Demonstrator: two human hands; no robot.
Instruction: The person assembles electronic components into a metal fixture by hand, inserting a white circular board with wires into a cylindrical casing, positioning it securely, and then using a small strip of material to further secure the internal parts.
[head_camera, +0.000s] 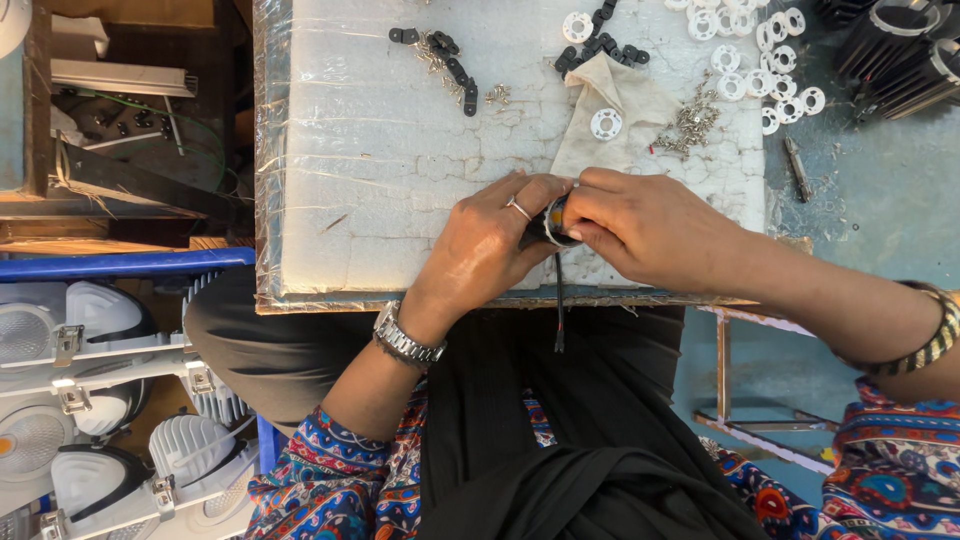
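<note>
Lower left of frame: white round lamp housings with metal clips (70, 370) in a blue crate. Centre: left hand (485, 245), ringed, silver watch on wrist, and right hand (650, 230), both grasping 1 small black cylindrical lamp body (548, 225) with a thin dangling wire, over the white foam-topped counter (380, 190). Upper centre: beige cloth (610, 100), black brackets (455, 65), loose screws (690, 125). Upper right: white plastic rings (770, 60), black finned heat sinks (900, 50).
</note>
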